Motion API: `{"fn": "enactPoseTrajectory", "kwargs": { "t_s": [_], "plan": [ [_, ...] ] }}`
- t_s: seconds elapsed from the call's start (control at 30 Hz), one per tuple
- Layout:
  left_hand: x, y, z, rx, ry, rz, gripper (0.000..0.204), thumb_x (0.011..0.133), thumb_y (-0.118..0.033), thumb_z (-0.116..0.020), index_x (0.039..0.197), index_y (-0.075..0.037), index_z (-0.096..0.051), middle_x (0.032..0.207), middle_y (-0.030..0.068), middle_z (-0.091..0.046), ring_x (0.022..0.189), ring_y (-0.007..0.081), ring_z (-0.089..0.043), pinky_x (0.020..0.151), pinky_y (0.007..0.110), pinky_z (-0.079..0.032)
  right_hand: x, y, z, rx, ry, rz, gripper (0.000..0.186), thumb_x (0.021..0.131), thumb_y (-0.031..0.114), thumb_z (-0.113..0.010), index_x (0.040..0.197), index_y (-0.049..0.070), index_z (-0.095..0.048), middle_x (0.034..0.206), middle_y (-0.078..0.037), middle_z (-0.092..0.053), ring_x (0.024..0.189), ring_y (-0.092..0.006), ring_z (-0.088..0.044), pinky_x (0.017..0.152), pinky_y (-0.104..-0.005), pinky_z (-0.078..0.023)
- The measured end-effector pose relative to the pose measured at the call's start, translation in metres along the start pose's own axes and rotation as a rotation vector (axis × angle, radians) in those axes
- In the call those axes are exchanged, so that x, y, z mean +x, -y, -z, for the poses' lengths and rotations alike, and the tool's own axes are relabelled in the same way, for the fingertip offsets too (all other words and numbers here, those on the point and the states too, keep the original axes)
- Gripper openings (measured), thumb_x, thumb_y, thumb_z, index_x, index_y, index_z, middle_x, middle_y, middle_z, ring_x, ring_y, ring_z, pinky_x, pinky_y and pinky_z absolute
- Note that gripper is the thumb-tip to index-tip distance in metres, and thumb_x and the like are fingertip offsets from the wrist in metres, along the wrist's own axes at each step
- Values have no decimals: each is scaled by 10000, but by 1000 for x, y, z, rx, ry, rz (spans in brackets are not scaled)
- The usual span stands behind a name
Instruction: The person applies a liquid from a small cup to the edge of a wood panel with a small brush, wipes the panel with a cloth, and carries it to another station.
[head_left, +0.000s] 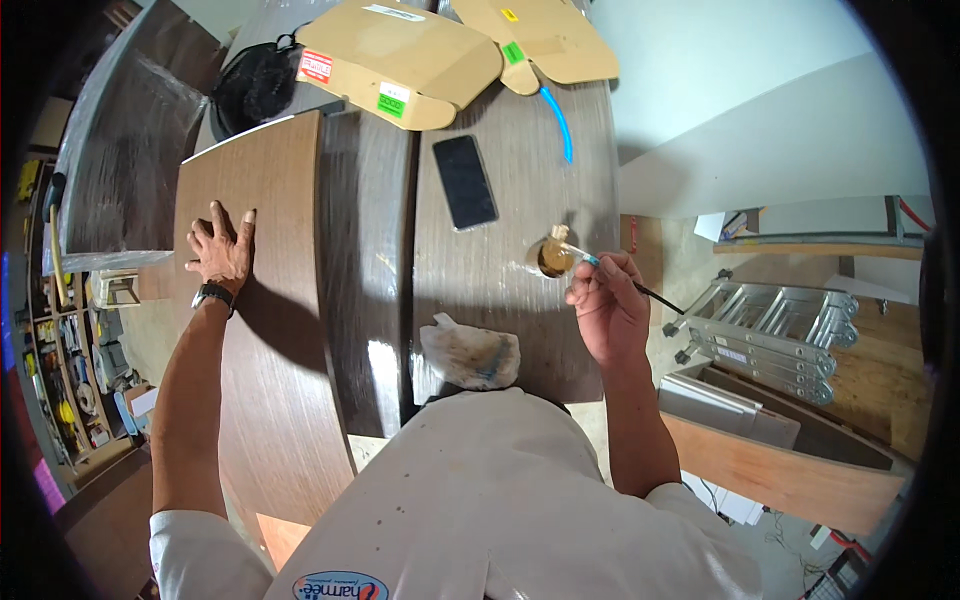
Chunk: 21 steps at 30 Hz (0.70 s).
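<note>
My left hand (221, 252) lies flat with fingers spread on a brown wood-grain panel (270, 410) at the left. In my right hand (612, 310) is a thin paintbrush (580, 254), pinched between the fingers, its dark handle end sticking out to the right. The brush tip points left, at the top of a small jar (552, 260) with brown stuff inside; I cannot tell whether it touches. A crumpled, stained whitish rag or bag (470, 353) rests close to my body. Farther off lies a black phone (465, 182).
Cardboard pieces (400, 60), a blue strip (558, 125) and a black bag (255, 85) occupy the far end of the film-wrapped surface (520, 330). A folded aluminium ladder (770, 330) is on the right, beside a wooden drawer-like box (790, 470). Stocked shelves (75, 370) stand at the left.
</note>
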<state>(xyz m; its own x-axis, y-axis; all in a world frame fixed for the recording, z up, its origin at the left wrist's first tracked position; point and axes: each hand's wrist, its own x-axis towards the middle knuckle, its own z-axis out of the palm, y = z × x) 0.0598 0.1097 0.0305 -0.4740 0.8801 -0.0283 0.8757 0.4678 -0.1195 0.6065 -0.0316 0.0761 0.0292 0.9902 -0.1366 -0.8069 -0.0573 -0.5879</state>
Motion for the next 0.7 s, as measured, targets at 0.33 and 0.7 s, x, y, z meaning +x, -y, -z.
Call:
{"fn": "enactPoseTrajectory", "kwargs": {
  "t_s": [0.33, 0.7],
  "plan": [
    [11, 16, 3, -57, -129, -171, 945, 895, -808, -504, 1597, -185, -387, 1602, 253, -338, 1515, 449, -253, 1163, 748, -160, 54, -60, -84, -77, 37, -121, 156, 1013, 116, -553, 1099, 16, -638, 939, -182, -739, 807, -277, -695, 762, -442, -579],
    [7, 13, 10, -151, -111, -120, 834, 948, -759, -483, 1570, -204, -454, 1646, 236, -304, 1551, 426, -227, 1248, 615, -112, 154, -161, -142, -707, 181, 215, 62, 995, 2, -640, 1043, -37, -638, 908, -143, -727, 769, -169, -703, 750, -313, -582]
  ]
}}
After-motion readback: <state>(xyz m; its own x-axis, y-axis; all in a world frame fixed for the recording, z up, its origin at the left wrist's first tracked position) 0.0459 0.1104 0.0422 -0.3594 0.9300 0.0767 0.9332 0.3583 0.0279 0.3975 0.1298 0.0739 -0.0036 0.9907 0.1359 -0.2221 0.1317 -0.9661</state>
